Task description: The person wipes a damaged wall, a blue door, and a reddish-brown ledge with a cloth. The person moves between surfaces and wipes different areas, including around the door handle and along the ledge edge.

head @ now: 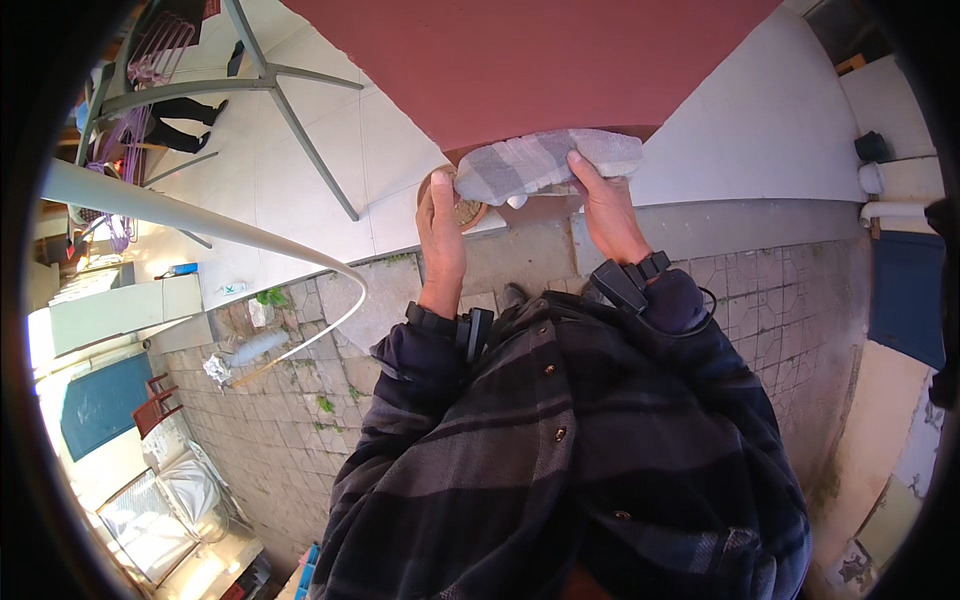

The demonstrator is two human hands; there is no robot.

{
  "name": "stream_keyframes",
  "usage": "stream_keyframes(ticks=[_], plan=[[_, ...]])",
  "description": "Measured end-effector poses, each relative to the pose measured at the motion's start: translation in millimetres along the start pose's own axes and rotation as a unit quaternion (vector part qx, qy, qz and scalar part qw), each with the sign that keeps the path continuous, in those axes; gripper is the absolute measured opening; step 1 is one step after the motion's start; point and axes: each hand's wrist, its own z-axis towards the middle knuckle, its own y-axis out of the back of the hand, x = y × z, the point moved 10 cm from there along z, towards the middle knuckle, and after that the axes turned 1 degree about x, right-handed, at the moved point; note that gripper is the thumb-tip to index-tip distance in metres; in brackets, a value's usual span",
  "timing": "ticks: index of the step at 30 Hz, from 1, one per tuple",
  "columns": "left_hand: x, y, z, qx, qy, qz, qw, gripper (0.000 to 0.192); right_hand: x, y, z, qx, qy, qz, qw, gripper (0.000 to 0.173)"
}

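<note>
A folded grey-and-white checked cloth (517,165) is stretched between my two hands, in front of a red painted surface (540,67). My left hand (442,225) is at the cloth's left end, thumb up, with its fingers partly hidden. My right hand (606,206) grips the cloth's right part, thumb on top and fingers underneath. Partly behind my left hand and the cloth is a round brown pot (474,217) with soil-like filling. A small white rounded thing (517,202) shows just under the cloth's lower edge; what it is I cannot tell.
A pale pole (225,217) slants in from the left. Beyond it stands a grey metal frame (307,142) with purple hangers (161,45) nearby. A person's dark-trousered legs (184,124) show at upper left. Paving stones (300,420) and a reddish chair (156,405) lie lower left.
</note>
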Motion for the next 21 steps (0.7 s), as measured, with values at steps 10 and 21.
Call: stream_keyframes(ticks=[10,21], plan=[[-43.8,-32.8,-1.4,0.024,-0.054,0.125,0.990,0.024,14.0,69.0,2.2,-0.043,-0.083,0.064,0.994,0.046],[-41.8,-29.7,-0.2,0.077,-0.083,0.191,0.975,0.030,7.9,58.6,2.6,0.083,-0.121,-0.204,0.968,0.023]])
